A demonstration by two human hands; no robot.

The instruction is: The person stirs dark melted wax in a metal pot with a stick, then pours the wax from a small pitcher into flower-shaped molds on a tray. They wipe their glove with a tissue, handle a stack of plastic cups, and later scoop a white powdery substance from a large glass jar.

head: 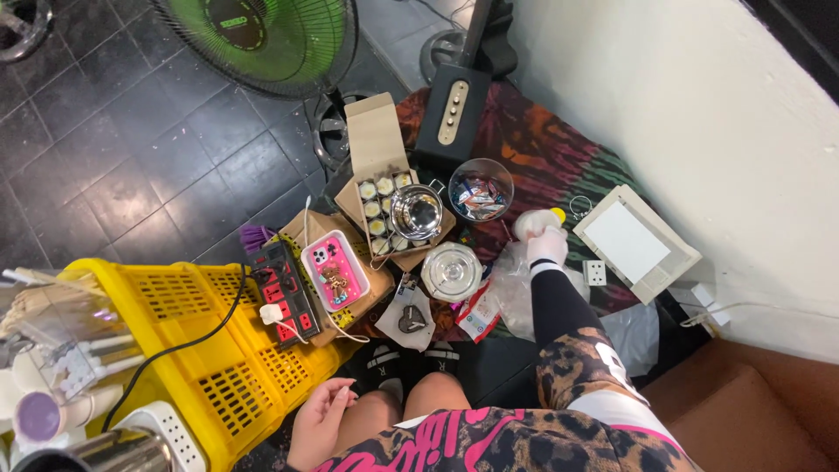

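My right hand (pixel 548 246), in a white glove below a black sleeve, is stretched forward and closed on a small white bottle (pixel 530 223) with a yellow cap, over a clear plastic bag (pixel 511 284). My left hand (pixel 318 422) rests on my left knee with the fingers loosely curled and nothing in it. Just left of the bottle stand a glass jar with a lid (pixel 452 271), a small steel pot (pixel 416 211) and a glass bowl of wrapped sweets (pixel 480 189). An open cardboard box (pixel 378 149) of small round cups lies under the pot.
A yellow plastic crate (pixel 205 350) stands at the left, with a black and red power strip (pixel 281 293) and a pink-cased phone (pixel 334 270) beside it. A green fan (pixel 262 39) and a black speaker (pixel 451 114) stand beyond. A beige flat box (pixel 635 242) lies by the white wall.
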